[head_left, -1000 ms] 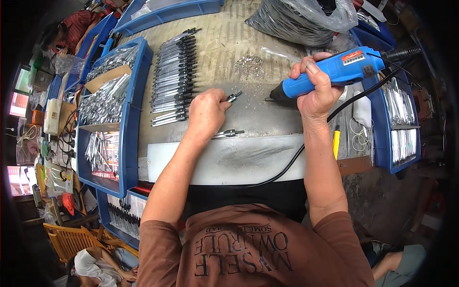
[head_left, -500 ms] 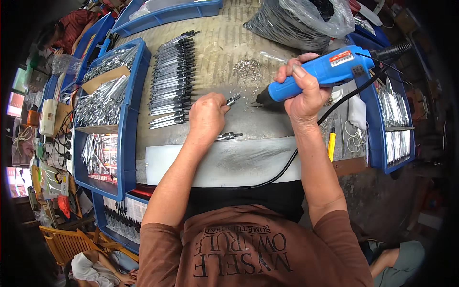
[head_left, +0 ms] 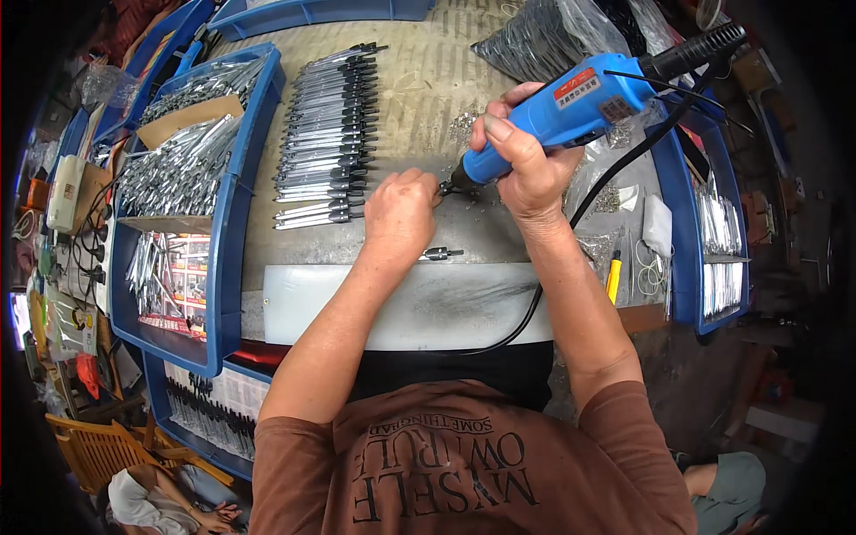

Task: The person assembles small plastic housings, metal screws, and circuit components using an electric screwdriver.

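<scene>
My right hand (head_left: 532, 165) is wrapped round a blue electric screwdriver (head_left: 563, 105), which is tilted so its black nose points down to the left. My left hand (head_left: 401, 212) is closed and pinches a slim metal rod with a dark end (head_left: 443, 188); most of it is hidden by the fingers. The screwdriver's tip meets that end, or very nearly. Just below my left hand, a similar black-ended rod (head_left: 441, 254) lies on the bench. To the left is a long row of metal rods with black ends (head_left: 323, 134), laid side by side.
Tiny metal parts (head_left: 463, 125) are scattered beyond the screwdriver's nose. Blue bins of metal rods stand at left (head_left: 234, 205) and right (head_left: 687, 223). A pale board (head_left: 392, 308) lines the front edge. A black cable (head_left: 606, 178) hangs past my right forearm. A yellow-handled tool (head_left: 614, 276) lies right.
The screwdriver has moved left, bringing its tip to the rod end in my left hand. The whole view has also shifted slightly.
</scene>
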`<action>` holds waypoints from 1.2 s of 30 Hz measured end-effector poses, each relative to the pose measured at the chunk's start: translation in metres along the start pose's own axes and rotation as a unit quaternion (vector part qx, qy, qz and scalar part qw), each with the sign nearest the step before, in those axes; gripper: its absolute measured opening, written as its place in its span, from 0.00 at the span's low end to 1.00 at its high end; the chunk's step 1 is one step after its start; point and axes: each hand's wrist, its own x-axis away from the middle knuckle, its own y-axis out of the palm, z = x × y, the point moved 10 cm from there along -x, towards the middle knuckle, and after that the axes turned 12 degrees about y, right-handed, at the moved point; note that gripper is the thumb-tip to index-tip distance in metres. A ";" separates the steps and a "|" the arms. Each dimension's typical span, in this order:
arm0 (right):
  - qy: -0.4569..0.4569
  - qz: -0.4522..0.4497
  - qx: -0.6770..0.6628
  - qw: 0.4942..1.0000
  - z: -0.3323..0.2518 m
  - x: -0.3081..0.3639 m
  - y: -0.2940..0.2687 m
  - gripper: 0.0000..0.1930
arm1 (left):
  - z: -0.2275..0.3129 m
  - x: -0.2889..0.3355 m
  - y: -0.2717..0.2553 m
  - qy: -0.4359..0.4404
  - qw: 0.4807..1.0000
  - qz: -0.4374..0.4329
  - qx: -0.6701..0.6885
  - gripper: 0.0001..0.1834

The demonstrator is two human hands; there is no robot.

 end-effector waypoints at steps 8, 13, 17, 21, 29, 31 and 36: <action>0.004 0.006 -0.001 1.000 0.001 -0.001 0.001 0.20 | -0.001 0.001 0.000 -0.005 1.000 -0.001 0.000 0.06; 0.003 0.006 0.011 1.000 0.002 -0.001 0.001 0.19 | -0.001 0.001 0.001 -0.017 1.000 -0.019 0.008 0.02; 0.007 0.007 0.008 1.000 0.003 -0.002 0.001 0.19 | 0.000 0.001 0.000 -0.012 1.000 -0.015 0.006 0.02; 0.006 0.011 -0.001 1.000 0.003 0.000 0.001 0.19 | 0.000 0.000 0.000 -0.010 1.000 -0.011 0.010 0.02; 0.001 0.005 0.008 1.000 0.001 0.000 0.001 0.19 | 0.001 0.001 0.000 -0.008 1.000 -0.003 0.009 0.04; -0.003 0.001 0.032 0.999 0.003 -0.002 0.004 0.18 | -0.001 0.002 0.001 -0.012 1.000 0.000 0.007 0.06; -0.020 -0.026 0.115 0.993 0.010 -0.003 0.024 0.16 | -0.004 0.002 0.003 -0.011 1.000 0.002 0.028 0.02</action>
